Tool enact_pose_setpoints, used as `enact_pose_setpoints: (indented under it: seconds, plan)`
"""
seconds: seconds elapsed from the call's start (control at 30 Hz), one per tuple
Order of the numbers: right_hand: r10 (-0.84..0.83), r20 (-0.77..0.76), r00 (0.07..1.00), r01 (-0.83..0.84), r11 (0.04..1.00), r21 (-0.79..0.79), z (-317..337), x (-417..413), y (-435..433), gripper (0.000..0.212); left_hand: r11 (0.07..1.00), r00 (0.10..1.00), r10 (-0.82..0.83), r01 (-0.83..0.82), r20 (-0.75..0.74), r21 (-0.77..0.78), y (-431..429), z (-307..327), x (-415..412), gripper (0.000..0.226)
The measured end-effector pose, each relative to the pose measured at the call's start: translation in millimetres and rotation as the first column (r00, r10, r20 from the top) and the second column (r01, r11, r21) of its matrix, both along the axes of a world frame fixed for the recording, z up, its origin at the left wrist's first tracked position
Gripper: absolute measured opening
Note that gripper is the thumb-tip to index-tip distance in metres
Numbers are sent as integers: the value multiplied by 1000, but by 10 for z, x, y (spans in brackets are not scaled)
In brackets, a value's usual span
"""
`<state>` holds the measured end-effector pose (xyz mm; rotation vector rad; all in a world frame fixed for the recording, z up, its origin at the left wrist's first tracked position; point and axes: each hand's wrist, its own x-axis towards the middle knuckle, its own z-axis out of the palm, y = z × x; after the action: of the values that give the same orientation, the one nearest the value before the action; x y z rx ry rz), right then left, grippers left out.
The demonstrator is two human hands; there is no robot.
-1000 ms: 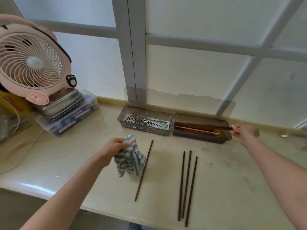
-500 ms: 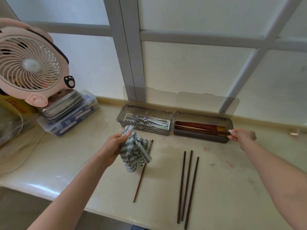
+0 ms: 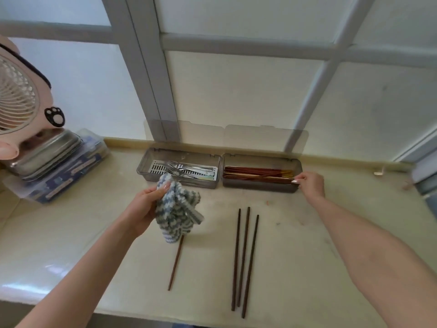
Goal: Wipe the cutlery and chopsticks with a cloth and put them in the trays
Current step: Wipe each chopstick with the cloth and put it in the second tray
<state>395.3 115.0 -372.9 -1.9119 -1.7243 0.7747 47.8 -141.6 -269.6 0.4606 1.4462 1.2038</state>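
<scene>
Left hand (image 3: 144, 210) grips cloth (image 3: 176, 213); right hand (image 3: 309, 183) pinches a chopstick (image 3: 272, 179) at tray's (image 3: 260, 188) 3 o'clock end. Misaligned, it could ride over the rim.

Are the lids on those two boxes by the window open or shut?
Open. Both clear lids stand upright against the window, leaving the forks and chopsticks uncovered.

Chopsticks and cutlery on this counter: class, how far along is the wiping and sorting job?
Done: forks lie in the left tray, several chopsticks in the right tray. In hand: the right hand is at that tray's end; the left hand holds the cloth. Left: one loose chopstick and three more on the counter.
</scene>
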Motion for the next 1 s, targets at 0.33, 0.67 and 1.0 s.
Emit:
enact_pose_setpoints:
  seconds: [0.33,0.67,1.0]
  plan:
    - [233,585,777,-252,966,-51,2,-33,-122,45,993,994,-87,81,72,84,153,78,151,27]
    - [228,383,895,-243,970,-10,80,-685,-1223,19,990,939,-66,19,338,141,154,-20,232,33]
    - [200,374,906,-59,932,-357,-233,-1193,-1812,15,993,903,76,-108,424,53,36,-194,79,31]
